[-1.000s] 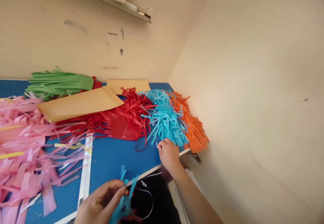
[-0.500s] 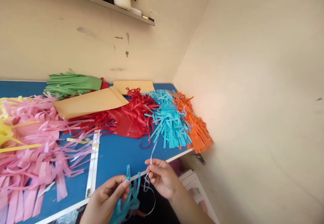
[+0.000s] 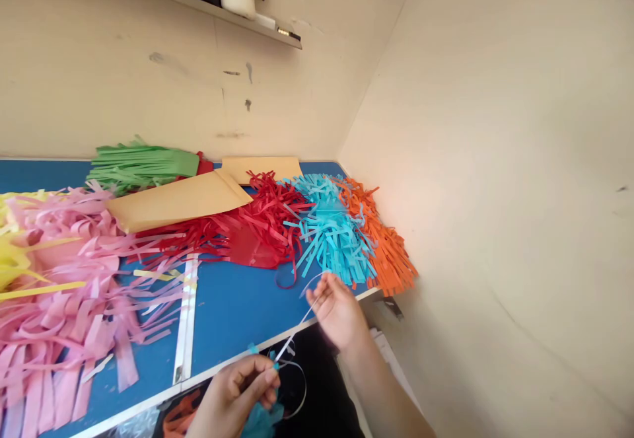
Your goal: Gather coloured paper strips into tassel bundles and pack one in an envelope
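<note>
My left hand [image 3: 245, 388] is closed in a pinch at the table's front edge, gripping a strip of blue tissue-paper fringe [image 3: 261, 421] that hangs below the fingers. A thin white ribbon [image 3: 296, 332] runs taut from that pinch up to my right hand [image 3: 339, 311], whose fingers are closed on it. The ribbon's free end curls to the left of the right fingertips. A loose loop of the same ribbon dangles below the left hand against dark clothing. Part of the blue fringe is hidden behind the left hand.
Fringed paper lies over the blue table [image 3: 238, 306]: pink [image 3: 54, 319], red [image 3: 252, 246], light blue [image 3: 331, 220], orange [image 3: 389, 253] and green [image 3: 143, 164]. A tan paper sheet [image 3: 181, 200] rests among them. Above is a wall shelf [image 3: 198, 2]; walls meet at the back right.
My right hand has moved up and to the right, drawing the ribbon straight. The left hand has shifted right with the blue fringe, which hangs lower. Orange paper now shows beneath the table edge.
</note>
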### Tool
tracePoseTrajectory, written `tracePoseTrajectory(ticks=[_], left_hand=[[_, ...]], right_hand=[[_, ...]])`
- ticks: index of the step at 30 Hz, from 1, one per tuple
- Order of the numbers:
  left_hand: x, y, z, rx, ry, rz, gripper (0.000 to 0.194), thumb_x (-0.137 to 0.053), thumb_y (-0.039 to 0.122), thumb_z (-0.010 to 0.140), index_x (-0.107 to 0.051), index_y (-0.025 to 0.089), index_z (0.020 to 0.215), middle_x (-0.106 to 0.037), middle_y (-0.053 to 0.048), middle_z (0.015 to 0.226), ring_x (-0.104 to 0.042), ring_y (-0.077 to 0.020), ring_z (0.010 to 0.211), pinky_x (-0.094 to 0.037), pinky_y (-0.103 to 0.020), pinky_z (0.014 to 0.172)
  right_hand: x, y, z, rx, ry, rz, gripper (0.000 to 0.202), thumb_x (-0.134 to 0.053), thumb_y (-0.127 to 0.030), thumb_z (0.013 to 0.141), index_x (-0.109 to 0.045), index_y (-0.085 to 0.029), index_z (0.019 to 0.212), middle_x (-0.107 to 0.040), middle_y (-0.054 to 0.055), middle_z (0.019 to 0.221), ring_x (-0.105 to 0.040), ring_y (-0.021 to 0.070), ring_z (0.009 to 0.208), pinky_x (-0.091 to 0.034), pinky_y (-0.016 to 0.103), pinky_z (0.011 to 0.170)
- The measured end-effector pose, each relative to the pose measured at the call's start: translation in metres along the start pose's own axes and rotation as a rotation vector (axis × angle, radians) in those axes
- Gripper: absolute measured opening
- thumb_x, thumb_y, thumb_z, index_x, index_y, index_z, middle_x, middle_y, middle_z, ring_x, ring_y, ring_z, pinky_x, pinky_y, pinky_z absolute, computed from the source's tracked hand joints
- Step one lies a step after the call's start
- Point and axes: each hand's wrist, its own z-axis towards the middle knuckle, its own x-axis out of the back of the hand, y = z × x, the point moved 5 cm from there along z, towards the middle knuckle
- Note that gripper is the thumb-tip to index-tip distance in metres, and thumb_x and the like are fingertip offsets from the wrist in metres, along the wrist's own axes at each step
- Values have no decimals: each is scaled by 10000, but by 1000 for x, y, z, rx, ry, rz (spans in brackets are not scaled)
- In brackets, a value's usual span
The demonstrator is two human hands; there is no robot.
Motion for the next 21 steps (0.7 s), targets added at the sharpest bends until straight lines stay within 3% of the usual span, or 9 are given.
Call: tracePoseTrajectory(ticks=[4,8,10,12,14,16,19,21], left_hand=[[4,-12,0,12,26,71,540,-623,715,703,-709,182,693,-701,-62,630,-608,-171,572,-502,-248,524],[19,-4,-4,-57,115,127,442,-662,658,693,-751,227,721,-758,-89,791,-688,-246,747,-578,-316,659],[28,4,-9,-109,152,77,397,-679,621,703,-770,239,763,-742,-121,1085,-691,-296,936,-594,-348,710],[36,12,-15,-138,226,1,364,-701,577,711,-781,234,803,-664,-124,1269,-645,-319,1093,-592,-362,784],[42,14,-20,-106,330,-110,361,-760,546,663,-785,219,816,-696,-117,1192,-643,-304,1099,-577,-356,843],[42,10,-23,18,382,-281,435,-832,532,562,-783,200,839,-750,-95,972,-690,-281,963,-584,-344,797],[31,2,-22,217,324,-525,519,-888,501,475,-759,186,867,-736,-37,711,-699,-218,677,-569,-298,613],[27,0,-21,242,292,-610,501,-903,470,469,-733,189,847,-718,-7,654,-674,-181,594,-545,-270,570]], right_hand=[[12,-37,21,17,-13,33,218,-773,-371,748,-635,-209,800,-513,-46,622,-429,70,492,-429,184,480],[4,-38,6,122,11,-101,293,-765,-456,756,-646,-189,777,-394,-81,544,-265,47,426,-235,164,378],[-9,-30,-11,184,-30,-341,312,-701,-489,815,-677,-180,776,-398,-78,502,-295,56,418,-271,182,401],[-27,-20,-31,235,-141,-622,291,-638,-449,876,-713,-183,787,-498,-47,512,-424,81,463,-372,203,483],[-46,-10,-50,264,-288,-825,255,-608,-383,904,-730,-193,786,-627,-12,605,-550,108,566,-439,219,594],[-61,-3,-64,289,-399,-918,250,-587,-346,917,-724,-195,772,-699,9,707,-613,123,644,-452,219,650],[-73,1,-72,288,-507,-963,278,-538,-327,944,-714,-190,778,-727,21,745,-644,130,676,-453,219,679],[-75,2,-72,270,-539,-970,292,-516,-314,954,-710,-190,775,-733,23,755,-650,132,685,-454,221,693]])
